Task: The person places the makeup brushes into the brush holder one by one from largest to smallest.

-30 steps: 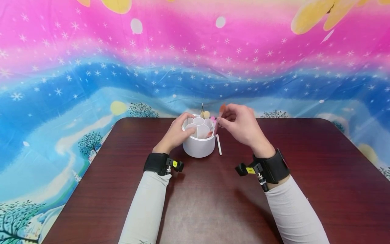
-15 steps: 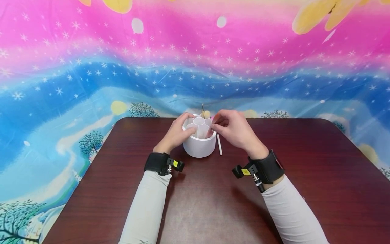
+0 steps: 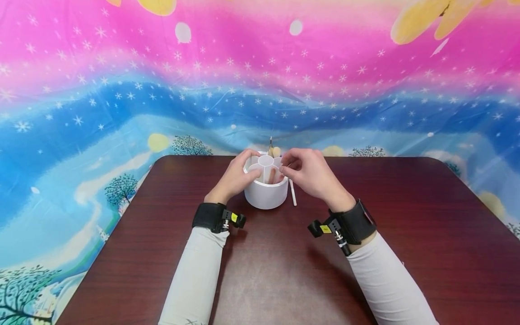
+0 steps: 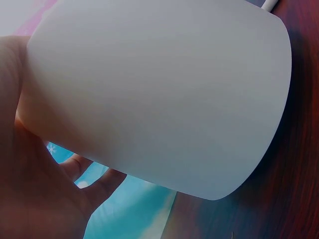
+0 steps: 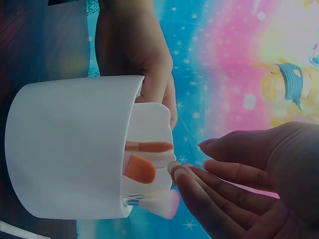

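Note:
A white round brush holder (image 3: 266,197) with petal-like compartments stands on the table in the head view. My left hand (image 3: 233,178) grips its left rim, thumb over the near side and fingers behind. My right hand (image 3: 314,174) hovers at the right rim with thumb and fingers apart, holding nothing. In the right wrist view, a slim orange-bristled brush (image 5: 155,147), a wider orange-bristled brush (image 5: 141,169) and a pink-tipped white brush (image 5: 162,203) stick out of the holder, close to the right fingertips. At the back is a round cream-tipped brush (image 3: 276,151).
A thin white stick (image 3: 293,194), like a brush handle, lies on the dark red-brown table (image 3: 260,271) just right of the holder. Behind the table hangs a colourful cloth (image 3: 252,67) with snowflakes and trees.
My right hand has come down and left to the holder's rim. The orange-bristled brush it held went into the holder and was let go. My left hand stays on the rim.

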The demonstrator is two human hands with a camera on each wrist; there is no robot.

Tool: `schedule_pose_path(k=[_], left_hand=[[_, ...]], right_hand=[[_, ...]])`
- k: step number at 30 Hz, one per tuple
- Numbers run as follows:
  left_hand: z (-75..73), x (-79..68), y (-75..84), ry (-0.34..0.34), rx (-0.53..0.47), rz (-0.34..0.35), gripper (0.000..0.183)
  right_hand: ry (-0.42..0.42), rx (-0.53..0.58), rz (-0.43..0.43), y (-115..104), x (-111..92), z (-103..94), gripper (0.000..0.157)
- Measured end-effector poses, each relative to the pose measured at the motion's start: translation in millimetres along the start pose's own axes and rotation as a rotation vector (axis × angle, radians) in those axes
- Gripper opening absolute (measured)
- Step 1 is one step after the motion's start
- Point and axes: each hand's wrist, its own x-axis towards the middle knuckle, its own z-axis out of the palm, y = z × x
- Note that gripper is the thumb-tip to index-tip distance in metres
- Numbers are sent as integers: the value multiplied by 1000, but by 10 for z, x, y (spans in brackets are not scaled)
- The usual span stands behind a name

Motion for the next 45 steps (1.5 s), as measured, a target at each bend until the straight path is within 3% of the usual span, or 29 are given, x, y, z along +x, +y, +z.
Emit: schedule_pose_path(k=[10,18,28,45], left_hand=[[4,-2,-8,7,20,-3,37],[0,0,-6,6,26,4,36],[-6,1,11,7,17,-2,37],[7,0,1,3,16,-6,37]], right_hand=[[16,13,40,41,5,-99,14],[76,-1,100,261,13,-193,11],[35,-100,199,481,43,-141,18],[-248,-217,350,698,20,210,26]])
